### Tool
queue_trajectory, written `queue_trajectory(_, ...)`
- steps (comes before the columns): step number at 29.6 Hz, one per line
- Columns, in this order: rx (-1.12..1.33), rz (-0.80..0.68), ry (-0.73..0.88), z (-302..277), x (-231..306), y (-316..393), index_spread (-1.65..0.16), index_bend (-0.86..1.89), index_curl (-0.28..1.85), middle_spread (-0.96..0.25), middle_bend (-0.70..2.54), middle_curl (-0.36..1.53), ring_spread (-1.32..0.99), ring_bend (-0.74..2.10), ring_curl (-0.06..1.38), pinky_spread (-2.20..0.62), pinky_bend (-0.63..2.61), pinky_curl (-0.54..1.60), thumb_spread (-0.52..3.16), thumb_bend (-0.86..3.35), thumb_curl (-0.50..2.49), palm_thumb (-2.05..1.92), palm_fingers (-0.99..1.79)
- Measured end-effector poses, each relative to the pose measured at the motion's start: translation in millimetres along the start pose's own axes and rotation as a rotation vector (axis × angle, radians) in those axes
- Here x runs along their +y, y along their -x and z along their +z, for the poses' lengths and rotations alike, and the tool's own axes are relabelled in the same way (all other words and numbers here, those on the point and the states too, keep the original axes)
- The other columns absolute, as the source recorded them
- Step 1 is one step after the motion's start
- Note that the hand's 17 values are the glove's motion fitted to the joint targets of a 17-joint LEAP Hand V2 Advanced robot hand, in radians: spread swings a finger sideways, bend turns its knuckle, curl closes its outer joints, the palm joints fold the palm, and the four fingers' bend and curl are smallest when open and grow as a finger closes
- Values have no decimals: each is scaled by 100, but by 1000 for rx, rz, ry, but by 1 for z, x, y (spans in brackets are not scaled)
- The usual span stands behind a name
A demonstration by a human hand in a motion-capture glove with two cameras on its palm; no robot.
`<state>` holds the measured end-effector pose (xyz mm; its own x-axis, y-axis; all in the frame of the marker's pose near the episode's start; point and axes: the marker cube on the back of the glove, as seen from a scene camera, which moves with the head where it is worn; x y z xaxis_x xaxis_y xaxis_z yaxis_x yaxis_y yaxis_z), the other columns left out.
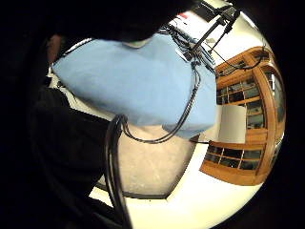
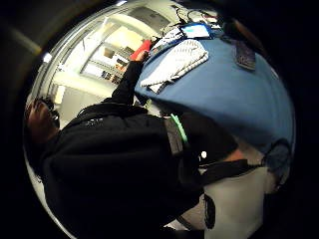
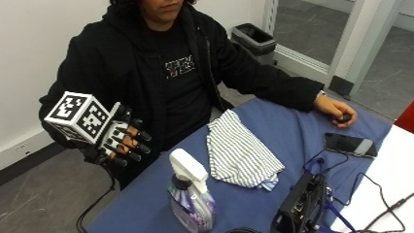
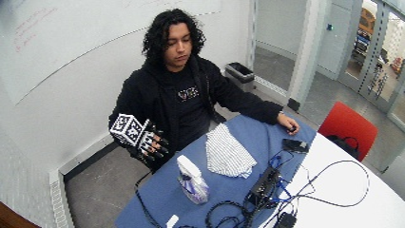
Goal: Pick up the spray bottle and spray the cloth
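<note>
The spray bottle (image 3: 190,196) stands bottom centre on the blue worktop (image 3: 304,141), with the striped cloth (image 3: 239,153) just beyond it. The gloved right hand (image 3: 123,143) hangs at left, off the worktop, fingers loosely curled and holding nothing. The bottle looks like light, slick plastic, so he'd best grab the neck under the trigger.

Bottle (image 3: 191,194) upright near desk (image 3: 291,136) edge; cloth (image 3: 239,153) just behind it; phone (image 3: 350,144) farther back; right hand (image 3: 119,141) off the desk, beside bottle.
</note>
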<state>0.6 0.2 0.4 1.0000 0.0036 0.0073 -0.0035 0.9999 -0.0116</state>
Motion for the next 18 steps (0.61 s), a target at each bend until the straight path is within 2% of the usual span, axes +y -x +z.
queue_trajectory(7,-22,-13,20,-4,-3,1,-26,17,16,-2,25,14,-2,37,18,17,34,17,78,25,13,43,55)
queue_trajectory(18,-68,5,71,3,-9,-3,-31,16,22,-1,21,21,-2,37,23,21,34,23,106,22,19,49,52)
